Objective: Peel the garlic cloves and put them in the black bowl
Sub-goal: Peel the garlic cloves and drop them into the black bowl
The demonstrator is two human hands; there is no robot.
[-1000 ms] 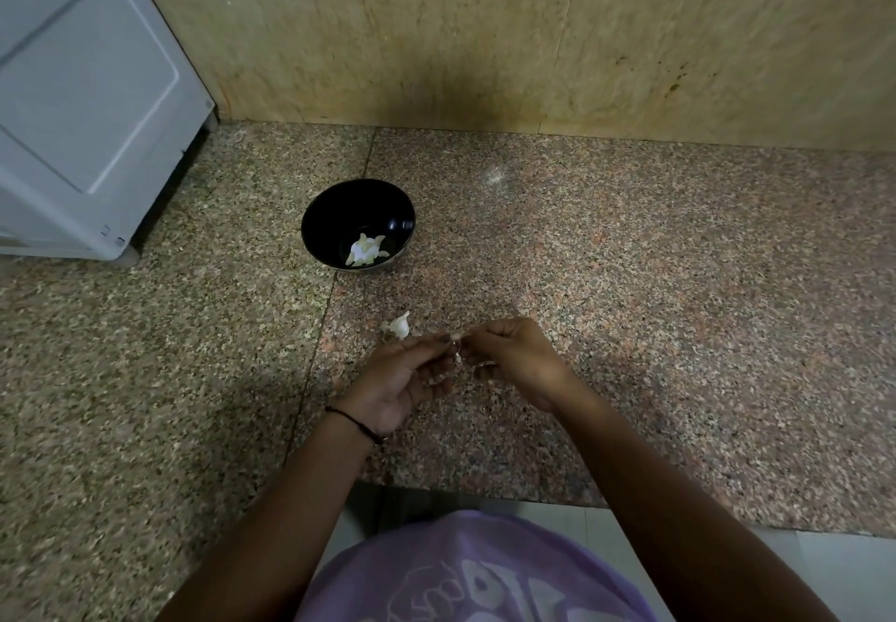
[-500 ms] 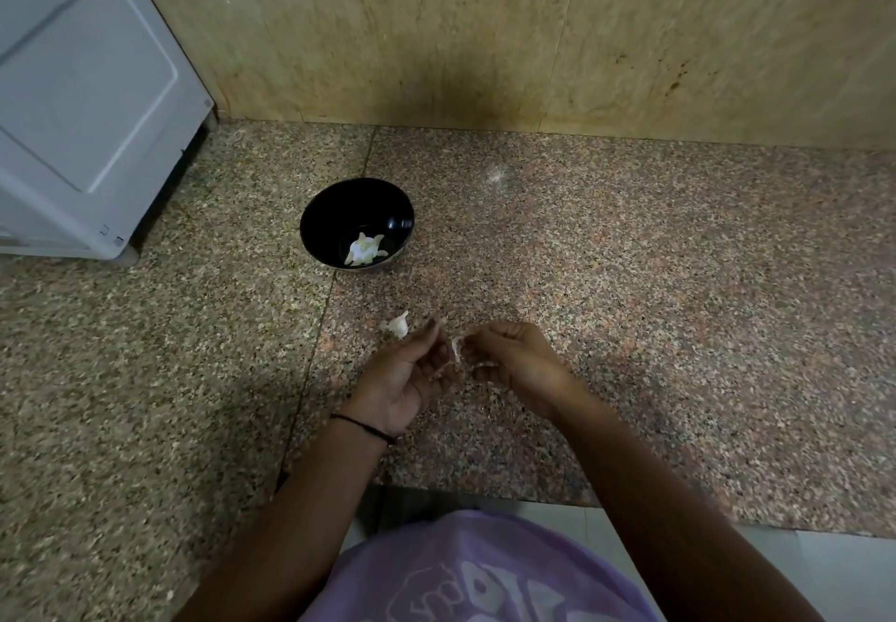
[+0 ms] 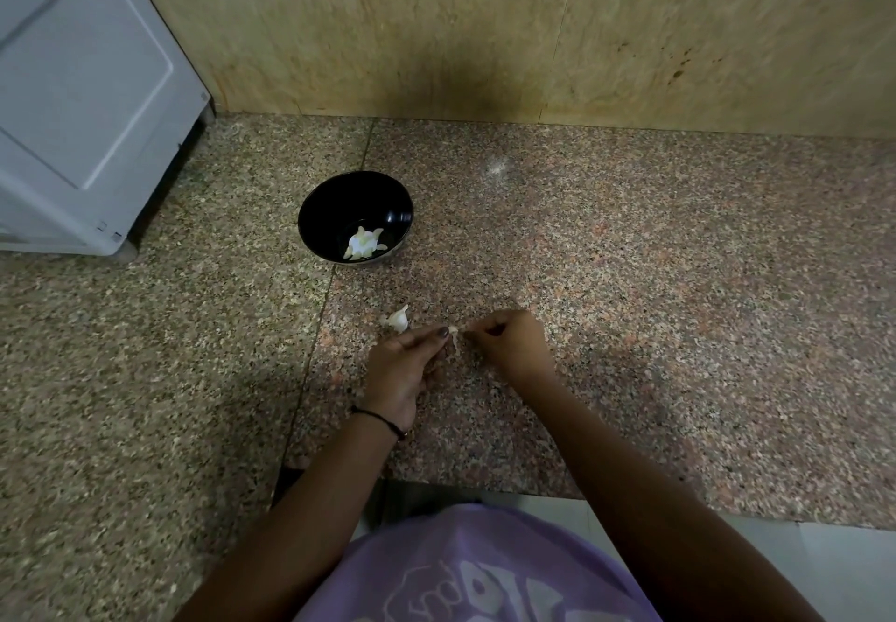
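Granite counter (image 3: 630, 282) bears black bowl (image 3: 339, 204) holding peeled garlic cloves (image 3: 362, 244).

A home kitchen: speckled granite counter (image 3: 630, 330), stone backsplash (image 3: 436, 30), white appliance (image 3: 82, 102).

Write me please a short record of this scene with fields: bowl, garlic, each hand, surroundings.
bowl: black bowl on the granite counter, holds pale garlic pieces
loose garlic: one white piece on the counter, just beyond the left hand
left hand: pinches a garlic clove at the fingertips
right hand: fingers curled, pinches the same clove from the other side
peeling: a thin strip of skin hangs from the clove
surroundings: white appliance at far left, beige wall behind
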